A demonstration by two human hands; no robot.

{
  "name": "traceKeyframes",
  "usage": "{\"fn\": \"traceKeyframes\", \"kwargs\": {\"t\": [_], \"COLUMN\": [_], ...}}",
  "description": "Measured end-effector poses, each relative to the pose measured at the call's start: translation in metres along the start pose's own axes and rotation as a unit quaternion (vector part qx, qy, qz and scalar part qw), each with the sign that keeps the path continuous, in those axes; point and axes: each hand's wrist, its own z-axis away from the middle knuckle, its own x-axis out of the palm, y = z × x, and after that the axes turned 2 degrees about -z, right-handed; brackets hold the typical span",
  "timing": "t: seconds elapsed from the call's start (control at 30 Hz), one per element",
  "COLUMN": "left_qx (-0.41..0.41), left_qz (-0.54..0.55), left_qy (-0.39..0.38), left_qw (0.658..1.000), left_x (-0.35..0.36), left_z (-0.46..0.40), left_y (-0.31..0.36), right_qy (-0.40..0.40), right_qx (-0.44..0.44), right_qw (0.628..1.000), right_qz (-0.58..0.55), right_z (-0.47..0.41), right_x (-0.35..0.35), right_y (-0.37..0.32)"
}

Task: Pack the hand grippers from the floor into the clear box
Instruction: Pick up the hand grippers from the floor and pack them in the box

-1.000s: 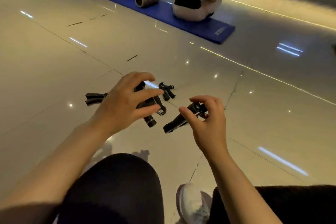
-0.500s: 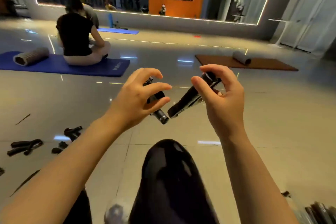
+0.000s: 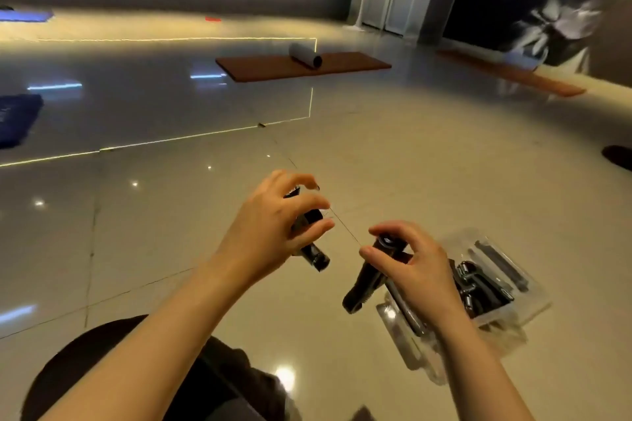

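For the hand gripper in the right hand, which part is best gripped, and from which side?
Judging by its pose, the coil end, from above: the right hand pinches the hand gripper there, so its handles hang down freely towards the clear box.

No text, label, brand, number or sign can be read in the head view. A faint pale mark is seen on the blue mat (image 3: pixel 17 120) at the left edge, but it is too blurred to be made out.
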Motion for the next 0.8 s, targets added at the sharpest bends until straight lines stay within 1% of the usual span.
{"fn": "traceKeyframes", "kwargs": {"t": [0.07, 0.1, 0.17, 0.23, 0.33, 0.43, 0.57, 0.67, 0.8], "left_qx": [-0.026, -0.02, 0.027, 0.08, 0.123, 0.129, 0.101, 0.078, 0.042], "left_qz": [0.029, 0.027, -0.002, -0.028, -0.029, -0.017, -0.006, -0.014, -0.029], "left_qy": [-0.046, -0.082, -0.138, -0.163, -0.15, -0.124, -0.099, -0.078, -0.068], "left_qw": [0.998, 0.996, 0.99, 0.983, 0.981, 0.984, 0.99, 0.994, 0.996], "left_x": [0.033, 0.047, 0.066, 0.071, 0.073, 0.088, 0.11, 0.12, 0.139], "left_z": [0.014, 0.019, 0.021, 0.012, -0.011, -0.047, -0.087, -0.099, -0.107], "left_y": [-0.013, -0.018, -0.025, -0.027, -0.014, 0.015, 0.052, 0.078, 0.108], "right_qy": [-0.008, -0.015, -0.042, -0.06, -0.059, -0.034, -0.018, -0.022, 0.0], "right_qx": [0.085, 0.121, 0.163, 0.189, 0.216, 0.188, 0.162, 0.175, 0.195], "right_qw": [0.996, 0.991, 0.982, 0.974, 0.968, 0.975, 0.981, 0.981, 0.979], "right_qz": [0.034, 0.052, 0.091, 0.111, 0.114, 0.118, 0.101, 0.08, 0.058], "right_z": [0.009, 0.014, 0.019, 0.018, 0.004, -0.019, -0.037, -0.041, -0.049], "right_x": [0.001, 0.002, 0.001, -0.006, -0.02, -0.034, -0.053, -0.079, -0.134], "right_y": [0.039, 0.056, 0.083, 0.1, 0.115, 0.125, 0.139, 0.156, 0.183]}}
